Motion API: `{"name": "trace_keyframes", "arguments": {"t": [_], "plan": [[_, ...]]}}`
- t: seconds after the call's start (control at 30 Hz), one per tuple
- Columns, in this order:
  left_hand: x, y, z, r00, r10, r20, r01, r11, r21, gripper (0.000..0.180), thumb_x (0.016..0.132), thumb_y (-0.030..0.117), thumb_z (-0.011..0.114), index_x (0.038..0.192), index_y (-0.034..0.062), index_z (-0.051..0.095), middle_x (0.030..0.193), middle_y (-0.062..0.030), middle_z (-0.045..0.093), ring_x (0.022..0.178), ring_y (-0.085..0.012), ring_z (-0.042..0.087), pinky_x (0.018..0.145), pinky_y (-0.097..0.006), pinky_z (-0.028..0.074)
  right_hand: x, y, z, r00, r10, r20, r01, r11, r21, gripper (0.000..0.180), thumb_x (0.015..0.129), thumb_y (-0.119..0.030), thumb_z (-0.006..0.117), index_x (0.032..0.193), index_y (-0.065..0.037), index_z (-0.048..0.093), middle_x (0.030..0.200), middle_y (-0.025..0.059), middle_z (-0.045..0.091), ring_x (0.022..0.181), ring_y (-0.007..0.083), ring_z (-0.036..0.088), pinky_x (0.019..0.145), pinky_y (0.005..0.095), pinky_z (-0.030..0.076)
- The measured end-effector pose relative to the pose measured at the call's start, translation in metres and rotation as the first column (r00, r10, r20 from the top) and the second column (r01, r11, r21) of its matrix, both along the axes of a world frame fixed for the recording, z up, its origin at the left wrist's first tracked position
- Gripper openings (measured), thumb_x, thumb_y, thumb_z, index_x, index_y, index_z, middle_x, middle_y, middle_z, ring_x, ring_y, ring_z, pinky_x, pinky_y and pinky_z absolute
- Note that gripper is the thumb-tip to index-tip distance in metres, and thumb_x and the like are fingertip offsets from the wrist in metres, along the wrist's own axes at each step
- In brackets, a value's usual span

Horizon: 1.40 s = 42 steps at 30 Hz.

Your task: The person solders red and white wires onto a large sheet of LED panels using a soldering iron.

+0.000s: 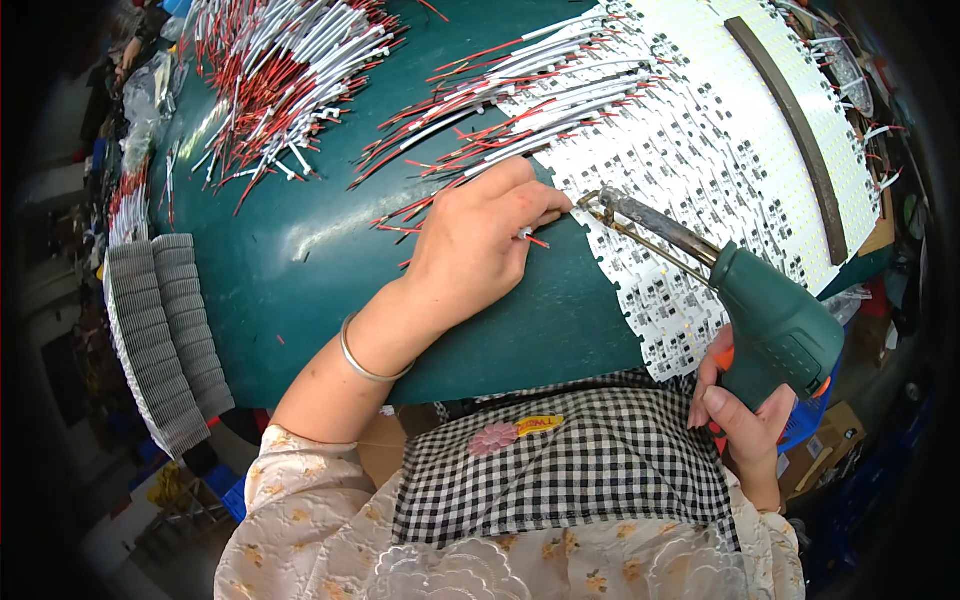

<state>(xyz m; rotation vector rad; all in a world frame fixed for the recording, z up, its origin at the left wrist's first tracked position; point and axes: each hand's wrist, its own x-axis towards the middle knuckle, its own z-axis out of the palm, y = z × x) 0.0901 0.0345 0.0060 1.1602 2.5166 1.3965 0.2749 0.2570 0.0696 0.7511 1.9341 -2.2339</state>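
My right hand (750, 425) is wrapped round the handle of a dark green soldering gun (778, 318). The gun's metal tip reaches left to the edge of a white sheet of small circuit boards (655, 290). Right by that tip, my left hand (478, 235) pinches a thin red-and-white wire (537, 240), one end of which sticks out below the fingers. Whether the wire touches the board is too small to tell. Rows of similar wires (560, 110) lie across the sheet's left part, beyond my left hand.
A big heap of red-and-white wires (290, 80) covers the far left of the green table (270, 330). Grey ribbed strips (165, 340) line the left edge. A dark curved bar (795, 130) rests on the board sheet, and a blue bin (805, 425) stands below at right.
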Motion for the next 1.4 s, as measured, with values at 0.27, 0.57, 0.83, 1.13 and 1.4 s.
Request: {"name": "trace_keyframes", "arguments": {"t": [0.27,0.57,0.83,1.13,1.4], "plan": [[0.001,-0.003,-0.002,0.999,0.004,-0.045,-0.007,0.998,-0.068,0.04,0.063,-0.021,0.058,0.094,0.0031,0.07,0.074,-0.008,0.056,0.064,-0.0203,0.059,0.056,-0.031,0.048,0.008,0.008,-0.014,0.977,0.166,-0.131,-0.163,0.986,0.033,0.035,0.085,0.006,0.062,0.118,0.007,0.05,0.088,0.0133,0.061,0.064,0.0121,0.059,0.054,0.0239,0.049],[0.002,-0.001,-0.002,0.99,-0.019,-0.14,0.009,0.997,-0.072,0.036,0.065,-0.016,0.062,0.093,0.0052,0.07,0.073,-0.0075,0.054,0.061,-0.0229,0.057,0.055,-0.033,0.047,-0.003,0.001,0.003,0.997,-0.06,-0.057,0.061,0.998,0.009,0.049,0.078,-0.009,0.071,0.114,0.01,0.043,0.076,0.012,0.053,0.05,0.0153,0.053,0.045,0.0268,0.048],[0.006,-0.003,0.013,0.989,-0.07,-0.128,0.043,0.978,-0.203,0.029,0.072,-0.005,0.071,0.099,0.0056,0.069,0.076,-0.0085,0.056,0.063,-0.0235,0.059,0.056,-0.035,0.048,-0.01,0.015,0.005,0.967,-0.179,-0.181,0.175,0.984,-0.039,0.065,0.075,-0.011,0.071,0.124,0.017,0.038,0.105,0.0225,0.055,0.05,0.0145,0.052,0.041,0.0255,0.046],[0.01,0.017,0.045,0.977,0.078,-0.199,-0.138,0.941,-0.309,0.042,0.073,-0.005,0.071,0.114,0.0059,0.066,0.084,-0.0101,0.055,0.071,-0.024,0.061,0.06,-0.033,0.05,-0.011,0.02,0.006,0.975,-0.162,-0.15,0.156,0.986,-0.055,0.068,0.073,-0.009,0.072,0.127,0.014,0.038,0.118,0.0241,0.052,0.056,0.0145,0.054,0.044,0.0252,0.048],[-0.001,0.012,0.007,0.97,0.074,-0.232,-0.111,0.982,-0.151,0.03,0.071,-0.01,0.07,0.096,0.0051,0.073,0.072,-0.0068,0.059,0.062,-0.0196,0.061,0.054,-0.03,0.05,-0.014,0.014,0.005,0.986,-0.115,-0.122,0.114,0.993,-0.019,0.066,0.074,-0.011,0.072,0.126,0.012,0.039,0.095,0.0186,0.052,0.052,0.0144,0.052,0.044,0.0252,0.048]]}}
